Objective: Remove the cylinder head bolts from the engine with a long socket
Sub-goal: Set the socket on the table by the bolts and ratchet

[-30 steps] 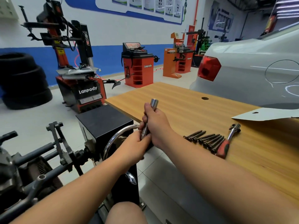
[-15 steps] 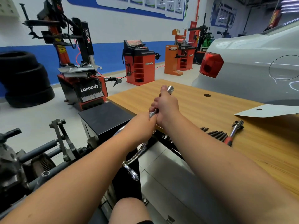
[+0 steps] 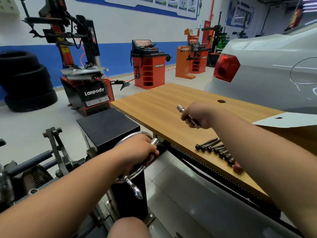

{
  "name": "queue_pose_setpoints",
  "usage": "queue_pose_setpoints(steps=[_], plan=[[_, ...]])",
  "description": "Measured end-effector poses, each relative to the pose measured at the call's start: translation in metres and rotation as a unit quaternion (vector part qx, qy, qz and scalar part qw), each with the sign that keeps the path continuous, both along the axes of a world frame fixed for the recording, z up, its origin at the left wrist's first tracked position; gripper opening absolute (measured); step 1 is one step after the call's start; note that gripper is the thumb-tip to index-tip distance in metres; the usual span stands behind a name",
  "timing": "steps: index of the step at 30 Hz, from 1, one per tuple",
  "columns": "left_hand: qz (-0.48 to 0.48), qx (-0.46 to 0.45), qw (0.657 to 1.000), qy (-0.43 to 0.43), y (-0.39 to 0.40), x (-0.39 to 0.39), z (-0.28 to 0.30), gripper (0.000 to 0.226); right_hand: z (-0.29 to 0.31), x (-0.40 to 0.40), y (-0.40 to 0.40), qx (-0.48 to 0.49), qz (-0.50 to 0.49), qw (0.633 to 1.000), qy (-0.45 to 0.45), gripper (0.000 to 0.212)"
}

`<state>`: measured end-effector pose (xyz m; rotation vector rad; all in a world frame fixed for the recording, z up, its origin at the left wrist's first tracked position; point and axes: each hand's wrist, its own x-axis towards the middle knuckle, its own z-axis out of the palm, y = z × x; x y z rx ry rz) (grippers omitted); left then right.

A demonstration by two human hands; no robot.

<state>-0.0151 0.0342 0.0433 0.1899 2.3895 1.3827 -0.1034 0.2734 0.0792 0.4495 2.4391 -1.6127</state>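
My left hand [image 3: 137, 152] grips a silver long socket [image 3: 155, 142] low in front of a chrome handwheel [image 3: 130, 179]. Over the wooden table [image 3: 163, 103], my right hand [image 3: 199, 115] grips a slim silver bar [image 3: 180, 108] with a wider round end poking out past the fingers. Several dark cylinder head bolts [image 3: 214, 149] lie in a row near the table's front edge. Beside them only the red handle of the ratchet [image 3: 237, 168] shows; my right arm hides the rest. The engine [image 3: 25, 177] sits on its stand at lower left.
A black cabinet [image 3: 106, 124] stands between the engine and the table. A white car [image 3: 265, 69] is parked behind the table, and a pale sheet [image 3: 288, 120] lies on the table's right end. A tyre changer [image 3: 85, 93] and stacked tyres [image 3: 25, 79] stand on the far floor.
My two hands held one silver tool together; now they have parted. The right hand moved right over the table with one piece, the left dropped toward the handwheel with the other.
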Motion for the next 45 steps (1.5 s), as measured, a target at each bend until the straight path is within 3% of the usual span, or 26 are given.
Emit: queue_pose_setpoints(steps=[3, 6, 8, 14, 20, 24, 27, 32, 45], plan=[[-0.004, -0.123, 0.987, 0.101, 0.008, -0.019, 0.011, 0.029, 0.008, -0.003, 0.019, 0.189, 0.074, 0.979, 0.001, 0.010], [-0.015, -0.165, 0.976, 0.144, 0.023, -0.037, 0.018, 0.022, 0.015, -0.004, 0.031, 0.378, 0.138, 0.916, -0.010, 0.014], [-0.023, -0.199, 0.965, 0.171, 0.036, -0.050, 0.021, 0.018, 0.017, -0.005, 0.039, 0.450, 0.154, 0.879, -0.008, 0.017], [-0.074, -0.283, 0.936, 0.193, 0.085, -0.083, 0.011, 0.020, 0.026, -0.003, 0.068, 0.539, 0.188, 0.820, -0.045, 0.019], [-0.062, -0.249, 0.940, 0.226, 0.127, -0.105, 0.006, 0.032, 0.028, -0.005, 0.093, 0.592, 0.185, 0.781, -0.072, 0.021], [-0.054, -0.196, 0.954, 0.219, 0.163, -0.117, 0.014, 0.043, 0.031, -0.005, 0.125, 0.590, 0.160, 0.785, -0.100, 0.029], [-0.044, -0.129, 0.971, 0.196, 0.197, -0.120, 0.017, 0.044, 0.027, -0.002, 0.152, 0.563, 0.116, 0.812, -0.099, 0.013], [-0.034, -0.055, 0.982, 0.175, 0.248, -0.122, 0.006, 0.025, 0.014, 0.003, 0.187, 0.487, 0.068, 0.866, -0.089, 0.009], [-0.109, -0.076, 0.978, 0.162, 0.314, -0.119, -0.029, 0.025, -0.003, 0.004, 0.215, 0.367, 0.032, 0.926, -0.081, 0.018]])
